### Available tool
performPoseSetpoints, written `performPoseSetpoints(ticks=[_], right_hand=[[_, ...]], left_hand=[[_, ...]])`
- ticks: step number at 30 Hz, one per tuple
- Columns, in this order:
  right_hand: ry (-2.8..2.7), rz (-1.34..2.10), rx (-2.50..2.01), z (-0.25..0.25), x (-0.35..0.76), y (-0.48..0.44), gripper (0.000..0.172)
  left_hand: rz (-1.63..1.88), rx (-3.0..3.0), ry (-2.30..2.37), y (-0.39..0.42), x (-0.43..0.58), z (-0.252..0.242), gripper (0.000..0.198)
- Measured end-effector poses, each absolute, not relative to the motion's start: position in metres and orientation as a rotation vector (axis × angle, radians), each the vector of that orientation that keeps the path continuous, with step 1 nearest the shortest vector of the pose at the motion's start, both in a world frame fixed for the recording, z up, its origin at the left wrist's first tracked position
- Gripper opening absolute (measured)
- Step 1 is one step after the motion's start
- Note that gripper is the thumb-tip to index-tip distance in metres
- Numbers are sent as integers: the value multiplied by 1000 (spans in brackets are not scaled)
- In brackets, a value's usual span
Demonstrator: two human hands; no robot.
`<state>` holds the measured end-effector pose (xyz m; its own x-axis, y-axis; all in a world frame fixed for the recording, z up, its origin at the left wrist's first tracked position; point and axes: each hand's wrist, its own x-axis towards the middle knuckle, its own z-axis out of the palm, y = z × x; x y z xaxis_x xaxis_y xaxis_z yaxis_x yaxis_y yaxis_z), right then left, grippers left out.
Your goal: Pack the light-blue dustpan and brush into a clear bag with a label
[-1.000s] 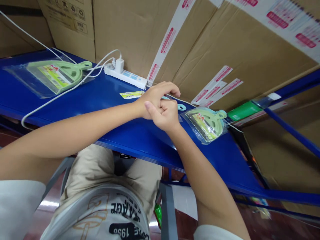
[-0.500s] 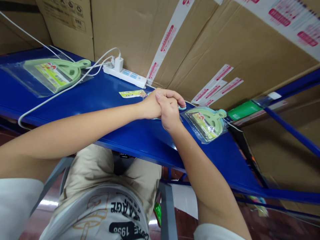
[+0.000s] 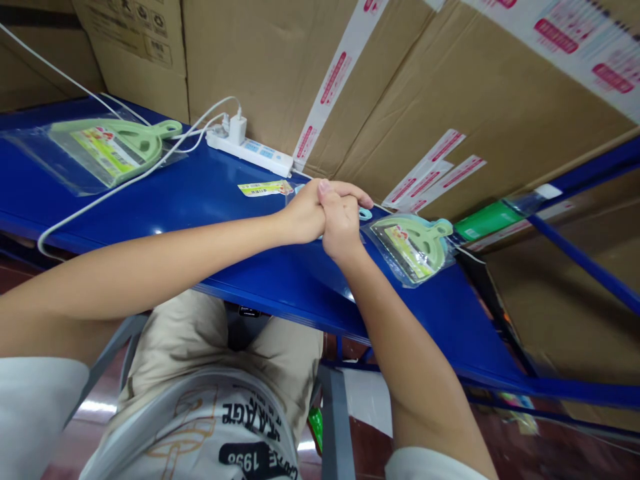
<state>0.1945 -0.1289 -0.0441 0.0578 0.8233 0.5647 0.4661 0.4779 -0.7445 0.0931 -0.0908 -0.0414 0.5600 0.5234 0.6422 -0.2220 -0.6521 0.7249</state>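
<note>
My left hand [image 3: 303, 212] and my right hand [image 3: 341, 227] are pressed together over a light-blue plastic piece on the blue shelf [image 3: 200, 200]. Only its ring-shaped handle [image 3: 365, 214] shows past my fingers; the rest is hidden under both hands. The fingers of both hands are curled closed on it, with the left fingers lying over the right. Just right of my hands lies a small green dustpan in a clear bag [image 3: 413, 245], apart from them. A printed label strip [image 3: 263, 189] lies on the shelf just left of my hands.
A second bagged green dustpan [image 3: 110, 143] lies at the far left. A white power strip [image 3: 250, 150] with a charger and white cables [image 3: 100, 193] sits at the back. Taped cardboard boxes [image 3: 425, 87] wall in the shelf behind. A green item [image 3: 483, 221] rests at the right end.
My right hand has slid up against my left, and the two have closed together over the light-blue piece. The left fingers have come down from their arch.
</note>
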Motion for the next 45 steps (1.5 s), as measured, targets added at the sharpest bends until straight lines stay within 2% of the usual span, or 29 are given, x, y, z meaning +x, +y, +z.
performPoseSetpoints(ticks=[5, 11, 17, 19, 23, 29, 39, 43, 45], right_hand=[[-1682, 246, -1085, -56, 201, -123, 57], [-1862, -57, -1070, -44, 211, -128, 61], [-2024, -329, -1319, -28, 219, -134, 57], [-2086, -364, -1393, -27, 218, -135, 60], [-2192, -427, -1510, -28, 211, -137, 66], [-2248, -563, -1618, -27, 197, -144, 70], [-2200, -560, -1621, -26, 194, -146, 62], [-2083, -507, -1593, -20, 213, -142, 52], [-2008, -468, -1563, -19, 224, -138, 46]], left_hand=[[1157, 2085, 267, -89, 91, -42, 37], [1239, 2362, 233, -79, 85, -37, 28], [1184, 2537, 866, -84, 82, -25, 71], [1168, 2562, 1048, -88, 80, -19, 77], [1124, 2673, 1210, -81, 75, -18, 69], [1306, 2837, 977, -47, 78, -39, 56], [1343, 2861, 831, -41, 77, -41, 48], [1310, 2786, 703, -34, 70, -45, 55], [1318, 2732, 729, -32, 67, -45, 47]])
